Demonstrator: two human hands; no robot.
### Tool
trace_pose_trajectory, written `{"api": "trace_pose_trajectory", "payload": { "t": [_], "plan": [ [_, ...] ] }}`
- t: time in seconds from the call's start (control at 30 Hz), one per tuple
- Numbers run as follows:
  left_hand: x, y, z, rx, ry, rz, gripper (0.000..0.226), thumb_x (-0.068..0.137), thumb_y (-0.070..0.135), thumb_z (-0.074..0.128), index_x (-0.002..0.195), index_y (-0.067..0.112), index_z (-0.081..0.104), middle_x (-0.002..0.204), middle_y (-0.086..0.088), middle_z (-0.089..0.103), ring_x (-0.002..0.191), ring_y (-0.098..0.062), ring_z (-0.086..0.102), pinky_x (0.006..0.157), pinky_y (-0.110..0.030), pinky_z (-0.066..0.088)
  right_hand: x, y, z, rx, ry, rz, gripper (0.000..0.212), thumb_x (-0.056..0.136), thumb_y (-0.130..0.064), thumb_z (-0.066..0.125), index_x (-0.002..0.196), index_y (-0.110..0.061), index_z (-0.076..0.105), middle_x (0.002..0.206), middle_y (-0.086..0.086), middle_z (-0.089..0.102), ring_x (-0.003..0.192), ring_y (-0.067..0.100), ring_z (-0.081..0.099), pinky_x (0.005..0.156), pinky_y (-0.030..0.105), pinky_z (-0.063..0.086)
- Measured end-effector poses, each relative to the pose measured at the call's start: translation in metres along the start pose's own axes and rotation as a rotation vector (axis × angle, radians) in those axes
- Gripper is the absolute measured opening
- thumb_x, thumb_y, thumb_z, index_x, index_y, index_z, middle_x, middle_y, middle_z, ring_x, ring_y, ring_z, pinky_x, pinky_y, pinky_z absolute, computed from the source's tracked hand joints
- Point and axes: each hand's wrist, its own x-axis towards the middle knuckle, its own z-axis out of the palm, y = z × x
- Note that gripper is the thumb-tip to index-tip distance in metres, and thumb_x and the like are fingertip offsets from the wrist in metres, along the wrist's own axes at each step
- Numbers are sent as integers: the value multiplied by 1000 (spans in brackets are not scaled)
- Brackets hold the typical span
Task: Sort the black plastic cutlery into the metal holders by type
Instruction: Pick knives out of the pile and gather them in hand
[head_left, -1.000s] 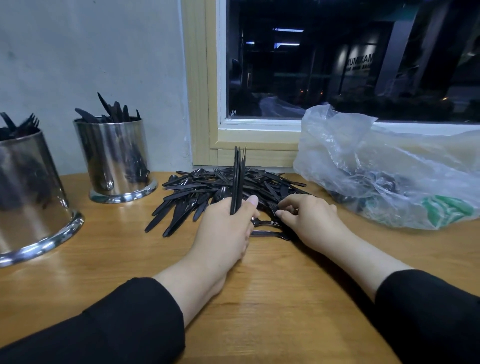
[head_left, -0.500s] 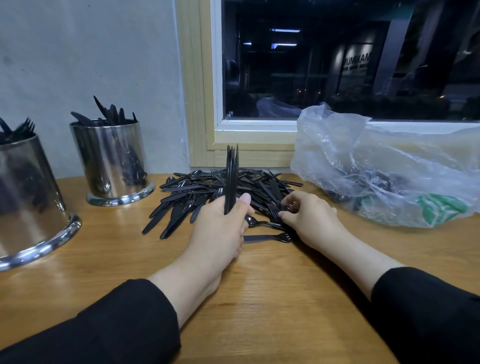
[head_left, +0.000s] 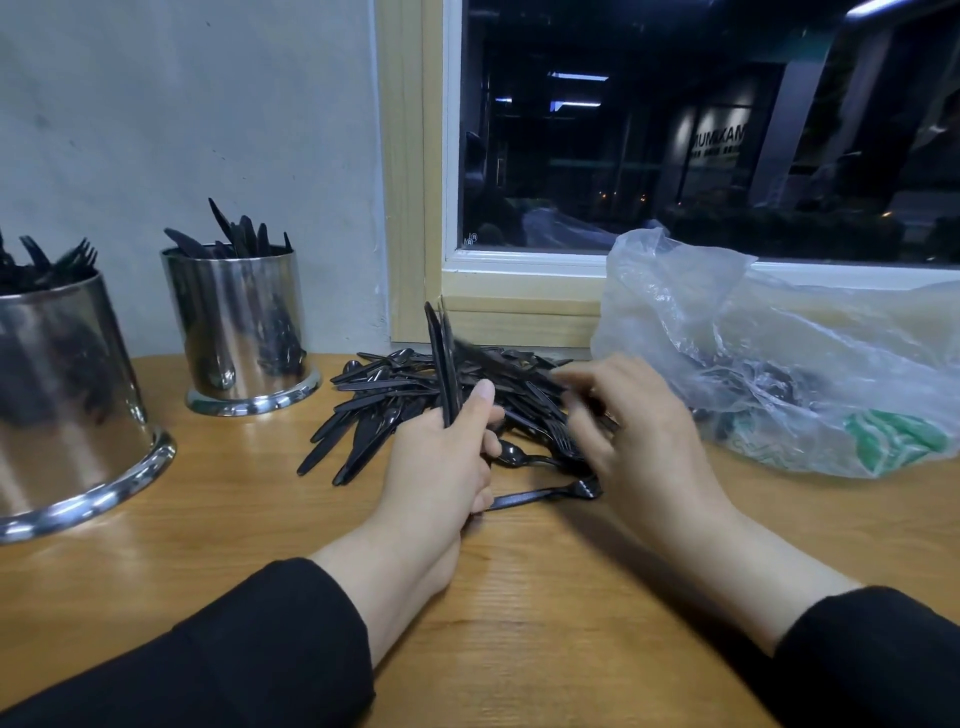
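Sorting cutlery at the table (head_left: 519, 597)
Left hand (head_left: 441, 467) gripped an upright bundle of knives (head_left: 441, 358); right hand (head_left: 639, 436) blurred over the pile (head_left: 415, 395), grip unclear.

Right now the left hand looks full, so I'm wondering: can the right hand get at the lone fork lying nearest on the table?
Probably yes. The right hand hovers beside the fork, with nothing covering it.
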Motion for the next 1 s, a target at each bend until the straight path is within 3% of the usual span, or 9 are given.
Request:
{"api": "trace_pose_trajectory", "payload": {
  "t": [0.13,0.2,0.33,0.4,0.53,0.63,0.73,0.87,1.0],
  "plan": [
    [2,3,-1,-103,59,-22,28,98,33,69,84,9,61,63,-1,51,42,-11,34,37,-22,24,-2,-29,15,104,-141,-310,14,99,-11,60,111,-9,69,97,2,66,86,25,59,81,33,44],
    [6,4,-4,-102,107,-39,21,99,24,65,85,10,63,62,-3,51,39,-10,36,37,-21,25,-2,-34,14,159,-221,-330,23,101,-27,61,115,-11,68,103,-2,68,92,23,61,85,36,46],
    [15,8,-11,-27,147,-23,25,104,26,55,86,11,65,65,-2,58,44,-11,40,41,-24,29,5,-1,-1,150,-54,85,23,99,-39,55,106,-23,69,88,-23,60,88,-2,56,79,13,39],
    [16,9,-13,16,129,3,30,106,32,52,91,12,66,62,0,60,50,-13,48,46,-28,37,9,35,-3,-6,-67,324,17,99,-34,58,100,-23,71,81,-20,59,82,1,56,71,16,37],
    [12,8,-9,-48,56,47,26,108,31,51,101,10,66,57,2,51,57,-16,58,62,-37,57,5,87,1,-144,-288,623,20,97,-30,66,103,-15,76,90,3,73,92,24,67,74,27,41],
    [9,8,-8,-11,7,68,23,104,32,59,103,10,65,56,7,41,50,-11,43,46,-28,43,4,93,7,-138,-424,720,26,92,-40,70,101,-17,76,91,4,72,91,22,65,77,28,41],
    [6,9,-7,12,6,59,26,99,33,66,87,11,60,52,10,40,46,-9,34,42,-24,28,6,92,14,-167,-482,738,27,88,-44,74,96,-18,76,89,4,73,89,22,65,75,28,43],
    [6,7,-7,21,13,46,33,98,34,67,78,14,51,53,8,41,46,-11,34,43,-25,28,6,89,18,-199,-480,722,19,88,-34,75,86,-15,73,80,5,70,85,24,64,70,27,40],
    [7,5,-8,39,14,42,37,100,36,63,76,9,59,56,0,42,46,-12,36,43,-26,29,5,80,14,-168,-374,700,24,93,-27,68,72,-17,59,67,-4,59,73,17,60,59,29,35]
  ]
}}
